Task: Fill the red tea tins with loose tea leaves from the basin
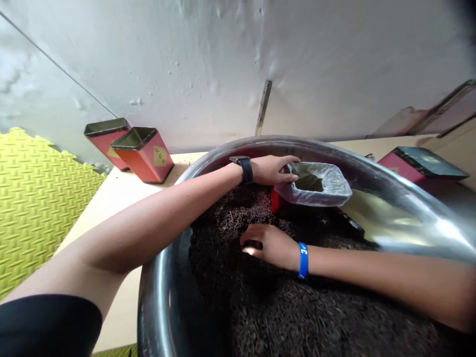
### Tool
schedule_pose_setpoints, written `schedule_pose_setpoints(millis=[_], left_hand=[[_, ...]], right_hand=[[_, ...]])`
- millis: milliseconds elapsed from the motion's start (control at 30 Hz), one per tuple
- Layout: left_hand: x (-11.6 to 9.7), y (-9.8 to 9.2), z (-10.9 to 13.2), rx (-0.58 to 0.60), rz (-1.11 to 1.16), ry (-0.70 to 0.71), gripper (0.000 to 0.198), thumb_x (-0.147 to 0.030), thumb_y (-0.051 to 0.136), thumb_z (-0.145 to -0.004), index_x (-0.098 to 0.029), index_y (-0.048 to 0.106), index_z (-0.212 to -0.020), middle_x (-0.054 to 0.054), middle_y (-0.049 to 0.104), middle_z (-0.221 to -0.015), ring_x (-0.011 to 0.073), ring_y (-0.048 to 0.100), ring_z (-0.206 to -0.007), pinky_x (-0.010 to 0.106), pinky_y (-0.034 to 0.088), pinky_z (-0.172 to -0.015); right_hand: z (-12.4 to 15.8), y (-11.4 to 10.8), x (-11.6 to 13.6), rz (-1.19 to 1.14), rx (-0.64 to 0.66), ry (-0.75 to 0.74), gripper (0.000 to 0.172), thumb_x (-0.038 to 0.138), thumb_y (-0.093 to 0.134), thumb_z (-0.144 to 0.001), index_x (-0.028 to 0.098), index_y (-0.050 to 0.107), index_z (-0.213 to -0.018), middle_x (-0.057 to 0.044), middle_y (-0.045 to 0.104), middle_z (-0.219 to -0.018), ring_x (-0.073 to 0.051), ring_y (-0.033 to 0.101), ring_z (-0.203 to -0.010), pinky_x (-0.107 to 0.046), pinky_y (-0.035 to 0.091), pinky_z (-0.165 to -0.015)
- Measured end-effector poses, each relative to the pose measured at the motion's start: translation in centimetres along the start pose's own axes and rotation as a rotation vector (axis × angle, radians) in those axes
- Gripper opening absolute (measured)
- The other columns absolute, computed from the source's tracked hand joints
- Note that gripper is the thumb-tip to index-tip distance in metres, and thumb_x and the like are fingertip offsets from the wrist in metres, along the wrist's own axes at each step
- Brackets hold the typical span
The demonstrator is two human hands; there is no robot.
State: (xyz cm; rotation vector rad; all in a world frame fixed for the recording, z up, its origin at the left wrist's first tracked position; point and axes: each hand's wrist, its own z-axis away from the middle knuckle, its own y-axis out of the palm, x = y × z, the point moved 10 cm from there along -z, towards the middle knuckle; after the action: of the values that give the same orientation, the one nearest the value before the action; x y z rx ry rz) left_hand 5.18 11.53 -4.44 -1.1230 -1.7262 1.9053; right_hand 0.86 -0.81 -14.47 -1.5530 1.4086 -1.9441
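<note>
My left hand (273, 170), with a dark watch on its wrist, grips the near-left edge of a red tin (277, 202) lined with a clear plastic bag (336, 186). The bag is folded out over the rim, and the tin stands tilted in a large metal basin. Below it, my right hand (273, 245), wearing a blue wristband, is low over dark dried leaves (267, 307) that look like loose tea. Its fingers are curled toward the thumb; whatever lies inside them is hidden.
Two open red tins (148, 161) with yellow labels stand left of the metal basin (163, 292) on a pale table (121, 208). Another red tin (405, 166) with a dark lid lies at the right. A grey wall (208, 64) rises behind; yellow foam matting (33, 198) covers the left.
</note>
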Motion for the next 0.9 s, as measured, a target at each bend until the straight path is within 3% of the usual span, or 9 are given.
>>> schedule_pose_setpoints(millis=[300, 500, 633, 767, 900], left_hand=[[0.1, -0.2, -0.1, -0.008, 0.022, -0.023, 0.058, -0.042, 0.041, -0.086, -0.015, 0.028, -0.136, 0.008, 0.062, -0.105, 0.0147, 0.057, -0.087, 0.023, 0.041, -0.073], [0.1, -0.3, -0.2, -0.016, 0.017, -0.011, 0.058, -0.043, 0.042, -0.087, -0.015, 0.029, -0.135, 0.009, 0.062, -0.104, 0.0157, 0.057, -0.088, 0.024, 0.041, -0.073], [0.0, -0.3, -0.1, -0.031, -0.030, 0.000, 0.057, -0.044, 0.039, -0.088, -0.015, 0.028, -0.136, 0.010, 0.060, -0.111, 0.0168, 0.057, -0.093, 0.026, 0.041, -0.077], [-0.9, -0.8, 0.1, -0.100, -0.172, 0.039, 0.055, -0.044, 0.034, -0.089, -0.011, 0.033, -0.133, 0.014, 0.052, -0.123, 0.0210, 0.051, -0.107, 0.031, 0.039, -0.086], [-2.0, -0.8, 0.2, -0.155, -0.340, 0.045, 0.045, -0.035, 0.029, -0.091, -0.010, 0.041, -0.126, 0.015, 0.057, -0.113, 0.0236, 0.057, -0.094, 0.035, 0.043, -0.076]], right_hand=[[-0.9, -3.1, 2.4, 0.019, 0.022, -0.064, 0.016, 0.019, 0.052, -0.080, 0.018, 0.067, -0.086, -0.002, 0.066, -0.086, -0.013, 0.059, -0.080, -0.024, 0.042, -0.075], [-0.7, -5.5, 3.9, 0.206, 0.162, -0.094, 0.018, 0.022, 0.054, -0.079, 0.023, 0.070, -0.086, 0.000, 0.070, -0.082, -0.015, 0.063, -0.076, -0.025, 0.044, -0.072], [-0.2, -8.6, 4.6, 0.331, 0.144, -0.071, 0.018, 0.025, 0.053, -0.079, 0.026, 0.070, -0.087, 0.001, 0.070, -0.081, -0.015, 0.063, -0.074, -0.026, 0.043, -0.069], [0.6, -11.9, 3.9, 0.507, 0.145, 0.028, 0.017, 0.024, 0.052, -0.078, 0.027, 0.068, -0.074, 0.002, 0.066, -0.068, -0.014, 0.058, -0.060, -0.027, 0.039, -0.056], [1.7, -15.3, 1.4, 0.667, 0.180, 0.181, 0.017, 0.024, 0.050, -0.076, 0.024, 0.061, -0.063, 0.001, 0.061, -0.060, -0.012, 0.049, -0.047, -0.026, 0.029, -0.045]])
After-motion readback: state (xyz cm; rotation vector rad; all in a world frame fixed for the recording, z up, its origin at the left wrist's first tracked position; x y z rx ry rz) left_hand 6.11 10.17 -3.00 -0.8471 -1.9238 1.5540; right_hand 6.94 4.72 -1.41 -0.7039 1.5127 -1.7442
